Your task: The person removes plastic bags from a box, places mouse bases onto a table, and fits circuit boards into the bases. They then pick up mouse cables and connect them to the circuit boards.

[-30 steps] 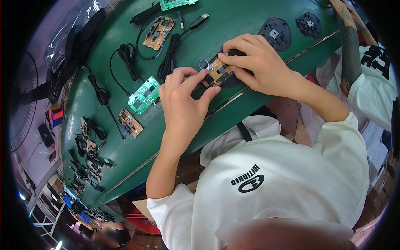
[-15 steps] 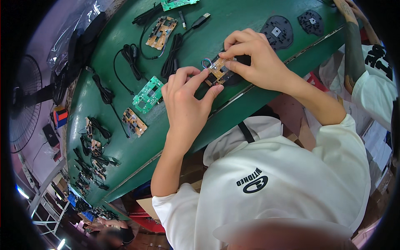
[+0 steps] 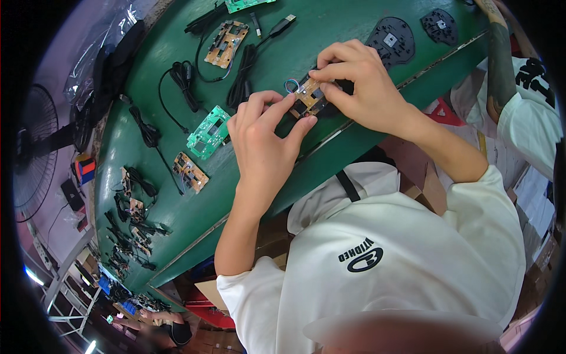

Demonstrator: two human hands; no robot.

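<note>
A tan circuit board (image 3: 306, 99) with dark components and a loop of thin coloured wires is gripped between my two hands near the front edge of the green table. My left hand (image 3: 259, 133) pinches its left end, thumb and index finger on either side. From the right, my right hand (image 3: 365, 82) presses fingertips and thumb on the other end. Beneath the board shows part of a black plastic piece (image 3: 333, 112), mostly covered by my right hand. Two black plastic bases (image 3: 394, 56) (image 3: 441, 36), each with a pale square, lie to the right.
On the table are a green circuit board (image 3: 207, 134), tan boards (image 3: 226, 44) (image 3: 190, 174), and coiled black cables (image 3: 242, 79). Several small boards with cables (image 3: 138, 209) lie far left. A fan (image 3: 38, 144) stands beyond the left edge. Another person's arm (image 3: 498, 71) is at upper right.
Both hands stay on the tan board with almost no movement. The view has shifted slightly. At lower left, another person's arm has moved.
</note>
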